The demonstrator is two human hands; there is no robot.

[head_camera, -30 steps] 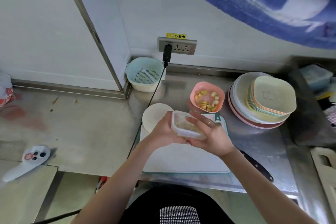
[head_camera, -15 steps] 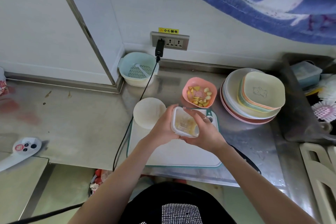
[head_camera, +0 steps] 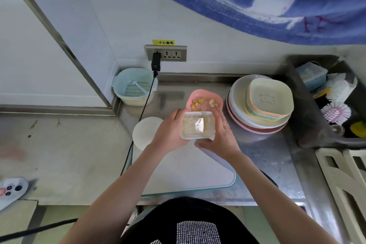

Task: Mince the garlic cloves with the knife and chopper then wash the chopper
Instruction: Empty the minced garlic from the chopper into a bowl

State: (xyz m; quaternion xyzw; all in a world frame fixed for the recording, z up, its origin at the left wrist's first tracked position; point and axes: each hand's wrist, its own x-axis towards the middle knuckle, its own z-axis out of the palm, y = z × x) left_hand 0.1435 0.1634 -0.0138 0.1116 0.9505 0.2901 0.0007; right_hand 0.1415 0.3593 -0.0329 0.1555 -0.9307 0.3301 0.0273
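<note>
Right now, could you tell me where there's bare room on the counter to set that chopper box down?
Free: the cutting board below both hands, and the steel counter left of the cord. Crowded: pink bowl, plate stack and sink to the right.

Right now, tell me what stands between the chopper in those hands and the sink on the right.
Both hands, left and right, hold the chopper above the cutting board. Toward the sink stands the stack of plates; carrying the chopper over or in front of it looks possible.

Chopper (head_camera: pixel 198 125) clear plastic; counter (head_camera: pixel 75 144) dull steel.
</note>
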